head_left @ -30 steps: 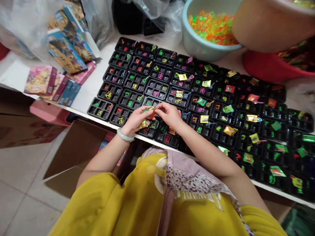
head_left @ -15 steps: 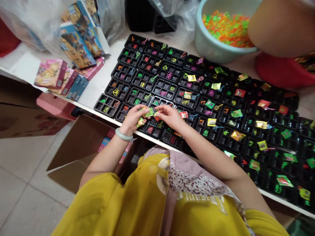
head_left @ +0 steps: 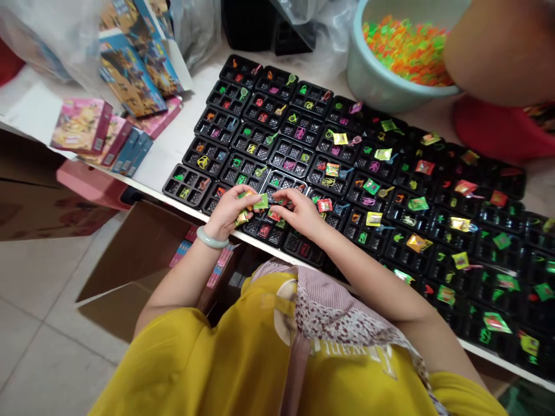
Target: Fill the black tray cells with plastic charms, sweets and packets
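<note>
- White table is covered, at its middle and right, by rows of black trays, which are laid up to the front edge, below and beyond both hands.
- Left hand is held over the front trays and turned inward; by its thumb and fingers a green packet is gripped firmly, it seems. Below, in the same hand, a yellow packet can be seen, partly covered by the fingers.
- Right hand is placed just beside the left one, with a narrow gap between. Its fingers are curled, and its thumb and forefinger are kept slightly apart.
- Within this gap the green packet is pointed from the left fingertips toward the right hand, its longer side apparently running across. From the right hand it is found to the left, near, and no contact is seen.
- At the right thumb tip, over the trays, a red packet is seen; whether it is pinched or only touched cannot be told.
</note>
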`<state>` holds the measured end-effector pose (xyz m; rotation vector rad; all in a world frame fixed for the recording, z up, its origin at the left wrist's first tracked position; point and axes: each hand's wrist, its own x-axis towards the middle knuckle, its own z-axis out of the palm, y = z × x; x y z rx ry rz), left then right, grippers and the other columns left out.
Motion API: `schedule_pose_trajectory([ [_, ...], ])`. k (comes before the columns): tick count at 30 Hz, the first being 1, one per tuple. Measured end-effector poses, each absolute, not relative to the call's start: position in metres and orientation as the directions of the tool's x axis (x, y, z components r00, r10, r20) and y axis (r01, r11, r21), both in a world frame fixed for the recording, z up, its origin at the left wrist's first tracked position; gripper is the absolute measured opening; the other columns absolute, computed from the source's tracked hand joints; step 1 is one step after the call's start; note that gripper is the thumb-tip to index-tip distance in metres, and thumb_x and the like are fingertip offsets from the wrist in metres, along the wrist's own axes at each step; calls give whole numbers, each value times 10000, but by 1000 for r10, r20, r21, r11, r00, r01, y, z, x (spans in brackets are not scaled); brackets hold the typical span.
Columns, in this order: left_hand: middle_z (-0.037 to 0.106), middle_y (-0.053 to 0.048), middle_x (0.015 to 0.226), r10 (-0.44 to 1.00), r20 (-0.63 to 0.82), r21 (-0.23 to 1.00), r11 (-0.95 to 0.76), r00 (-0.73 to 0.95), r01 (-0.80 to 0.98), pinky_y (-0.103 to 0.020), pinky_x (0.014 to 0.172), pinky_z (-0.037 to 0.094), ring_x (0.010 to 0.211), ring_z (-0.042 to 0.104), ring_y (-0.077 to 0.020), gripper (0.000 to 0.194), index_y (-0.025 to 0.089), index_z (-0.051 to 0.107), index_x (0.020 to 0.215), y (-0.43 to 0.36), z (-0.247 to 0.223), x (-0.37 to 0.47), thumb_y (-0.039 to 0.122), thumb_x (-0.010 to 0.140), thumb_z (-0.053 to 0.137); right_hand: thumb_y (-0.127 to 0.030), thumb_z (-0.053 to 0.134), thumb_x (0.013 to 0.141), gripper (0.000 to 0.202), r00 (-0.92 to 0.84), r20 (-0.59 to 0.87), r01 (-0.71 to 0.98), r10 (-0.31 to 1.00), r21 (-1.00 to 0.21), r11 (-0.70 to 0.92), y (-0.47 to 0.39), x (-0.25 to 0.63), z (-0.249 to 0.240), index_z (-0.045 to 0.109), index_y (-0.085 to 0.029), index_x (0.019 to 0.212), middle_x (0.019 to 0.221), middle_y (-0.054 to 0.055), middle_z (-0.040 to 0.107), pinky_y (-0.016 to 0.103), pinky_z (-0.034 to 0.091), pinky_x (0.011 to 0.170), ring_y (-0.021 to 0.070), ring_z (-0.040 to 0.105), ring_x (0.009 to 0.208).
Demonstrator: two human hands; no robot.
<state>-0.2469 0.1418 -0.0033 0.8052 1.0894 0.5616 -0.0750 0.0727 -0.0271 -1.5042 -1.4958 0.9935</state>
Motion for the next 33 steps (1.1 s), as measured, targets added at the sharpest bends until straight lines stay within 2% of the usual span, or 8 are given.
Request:
schedule_pose_trajectory([
  [5,588,23,546,692,-542,780,625,477,-21,-139,360,395,461,575,-99,359,158,555,747,146,-5,-228,302,566,829,-367,609,814,195,71,-128,62,989,-989,-133,88,-63,-34,568,-198,903,818,2,627,291,486,686,140,593,723],
  [8,594,21,561,724,-520,793,606,454,-58,-141,368,402,470,580,-98,327,163,556,770,154,-4,-228,297,601,801,-312,580,837,145,182,-80,267,980,-955,-128,105,-40,-34,599,-198,923,819,10,646,316,482,722,159,600,743],
  [13,570,39,527,757,-514,812,581,404,-54,-133,360,390,447,560,-87,361,172,543,765,159,-4,-233,324,588,818,-240,603,849,173,84,74,750,994,-661,-14,112,-25,-25,663,-183,1000,970,101,675,420,439,846,258,576,918],
  [19,557,49,521,752,-524,801,595,401,-69,-132,352,387,435,548,-82,411,173,529,747,158,-8,-231,355,554,843,-238,531,919,183,-305,10,800,952,-540,262,70,-61,-19,698,-179,967,963,98,695,381,422,794,230,540,875],
  [22,563,45,548,747,-536,794,605,393,-67,-135,358,398,453,560,-84,385,173,535,768,159,-9,-230,345,589,830,-208,499,933,210,-365,5,795,931,-519,314,56,-69,-21,706,-206,974,1022,85,703,380,412,772,228,534,900],
  [27,553,41,597,753,-519,771,617,405,-158,-134,376,385,495,558,-71,332,164,505,724,158,-7,-220,328,672,789,-255,520,921,151,-186,135,656,973,-720,225,58,-66,-16,657,-202,958,1010,82,681,397,454,846,217,577,932],
  [30,546,46,622,773,-520,733,622,363,-275,-152,420,410,515,553,-64,302,169,496,724,158,-6,-204,330,728,750,-372,637,837,204,-26,-1,399,1000,-917,9,69,-74,-18,581,-207,945,909,30,647,334,498,728,154,594,742],
  [33,550,50,635,831,-488,726,557,267,-405,-184,527,471,553,566,-69,270,181,481,739,156,-7,-184,324,773,707,-428,713,722,337,132,-199,68,971,-976,-209,83,-84,-26,510,-215,886,805,-25,597,273,492,592,108,552,613],
])
